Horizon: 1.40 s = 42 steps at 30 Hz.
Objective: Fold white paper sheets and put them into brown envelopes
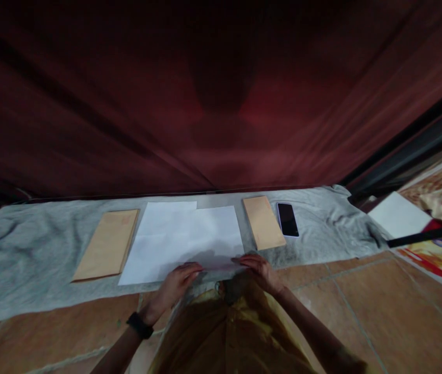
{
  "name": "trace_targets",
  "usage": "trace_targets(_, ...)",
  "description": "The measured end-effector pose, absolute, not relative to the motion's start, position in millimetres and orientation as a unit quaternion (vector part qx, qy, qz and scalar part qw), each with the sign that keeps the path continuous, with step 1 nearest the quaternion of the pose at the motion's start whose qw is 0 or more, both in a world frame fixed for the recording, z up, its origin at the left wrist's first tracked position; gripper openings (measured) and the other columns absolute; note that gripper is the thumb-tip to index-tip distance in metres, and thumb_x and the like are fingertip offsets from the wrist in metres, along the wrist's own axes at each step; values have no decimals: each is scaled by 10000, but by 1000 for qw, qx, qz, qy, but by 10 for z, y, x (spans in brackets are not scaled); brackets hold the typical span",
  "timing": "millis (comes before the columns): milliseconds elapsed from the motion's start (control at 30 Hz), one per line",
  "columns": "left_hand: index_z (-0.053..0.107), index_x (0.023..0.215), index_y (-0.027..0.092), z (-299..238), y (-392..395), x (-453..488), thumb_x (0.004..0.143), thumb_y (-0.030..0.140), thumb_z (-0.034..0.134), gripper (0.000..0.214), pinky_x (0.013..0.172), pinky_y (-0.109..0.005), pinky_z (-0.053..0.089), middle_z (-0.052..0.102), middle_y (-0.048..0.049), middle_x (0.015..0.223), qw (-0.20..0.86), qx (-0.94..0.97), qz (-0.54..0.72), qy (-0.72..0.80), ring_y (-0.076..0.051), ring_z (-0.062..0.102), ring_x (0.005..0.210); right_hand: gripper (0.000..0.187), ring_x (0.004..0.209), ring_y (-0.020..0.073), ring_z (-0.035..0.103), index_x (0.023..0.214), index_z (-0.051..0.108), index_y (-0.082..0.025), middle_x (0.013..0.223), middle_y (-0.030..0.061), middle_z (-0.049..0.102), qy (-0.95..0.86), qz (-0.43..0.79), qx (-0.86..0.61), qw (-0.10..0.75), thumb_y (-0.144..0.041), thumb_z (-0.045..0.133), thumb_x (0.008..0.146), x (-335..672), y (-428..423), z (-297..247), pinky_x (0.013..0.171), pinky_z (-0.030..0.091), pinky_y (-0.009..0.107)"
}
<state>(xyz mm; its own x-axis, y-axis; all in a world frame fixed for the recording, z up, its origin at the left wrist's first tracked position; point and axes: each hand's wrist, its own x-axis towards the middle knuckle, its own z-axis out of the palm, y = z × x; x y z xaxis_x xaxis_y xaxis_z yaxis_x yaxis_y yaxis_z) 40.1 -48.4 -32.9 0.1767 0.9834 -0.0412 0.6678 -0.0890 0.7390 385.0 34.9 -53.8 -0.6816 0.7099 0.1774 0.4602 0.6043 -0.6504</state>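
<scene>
White paper sheets (pixel 184 236) lie overlapped on a grey cloth (pixel 37 249) spread on the floor. My left hand (pixel 176 283) and my right hand (pixel 258 267) rest on the near edge of the top sheet, fingers pinching or pressing that edge. A black band sits on my left wrist. A brown envelope (pixel 107 244) lies left of the sheets. A second, narrower brown envelope (pixel 263 222) lies to their right.
A black phone (pixel 287 219) lies face up beside the right envelope. A dark red curtain (pixel 221 104) hangs behind the cloth. Brown floor tiles (pixel 361 306) run along the near side. A white sheet (pixel 398 215) and colourful printed material (pixel 439 254) lie at far right.
</scene>
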Motion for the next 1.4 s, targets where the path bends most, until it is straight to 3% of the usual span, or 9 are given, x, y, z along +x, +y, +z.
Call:
trace_targets(133,753,1096,262,-278,-485,368,910,529,562,378,989,-387,569,761,-58,1162,343,649,298,610,-228,702,1094,324,1034,215,695,1126,733,-244,1117,57,753,-798,372,-401,254,-419,479,1028,3769,308,-480,923,558,356)
trace_targets(267,756,997,229,-275,-401,348,887,545,545,395,864,-364,592,785,-57,1019,362,586,325,648,-221,722,918,395,803,201,677,917,720,-197,853,27,727,-711,435,-471,287,-523,506,986,3667,320,-428,754,552,307)
trace_targets(433,730,797,203,-302,-234,336,818,574,567,406,755,-338,569,759,-24,785,371,525,326,693,-208,679,751,415,937,232,687,1070,701,-211,975,38,738,-652,517,-455,316,-565,518,954,3547,387,-403,874,550,349)
trace_targets(533,737,820,209,-324,-148,350,790,573,581,396,805,-347,560,773,-21,839,378,506,350,691,-226,688,834,418,937,246,683,1022,706,-217,950,45,737,-653,499,-475,315,-572,497,952,3508,414,-421,894,547,374)
trace_targets(667,739,923,194,-351,-53,402,818,566,545,432,831,-356,550,777,-37,909,355,489,373,704,-233,688,876,416,769,204,650,926,673,-211,795,21,694,-647,445,-530,320,-565,457,965,3431,483,-437,734,538,295)
trace_targets(833,715,907,192,-339,65,452,870,524,505,395,753,-313,526,739,-26,823,313,491,367,726,-214,663,835,433,788,192,647,946,653,-216,819,21,691,-653,443,-517,332,-590,436,963,3295,614,-458,716,527,270)
trace_targets(1000,677,802,198,-301,195,472,882,466,540,311,646,-257,439,643,16,666,270,489,341,756,-164,579,697,461,658,168,577,856,620,-211,690,-4,612,-649,385,-564,336,-602,403,969,3241,687,-496,617,483,259)
trace_targets(1200,618,760,204,-266,315,513,926,431,530,294,582,-253,311,525,43,605,225,485,294,792,-128,459,585,406,719,185,600,899,640,-196,766,31,656,-650,324,-611,315,-510,398,986,3158,765,-481,684,469,279)
trace_targets(1400,644,818,209,-231,446,561,963,424,518,289,575,-269,257,561,18,641,196,479,237,822,-145,491,590,293,807,201,661,905,662,-192,859,77,711,-651,268,-664,251,-334,423,996,3009,893,-480,740,463,270)
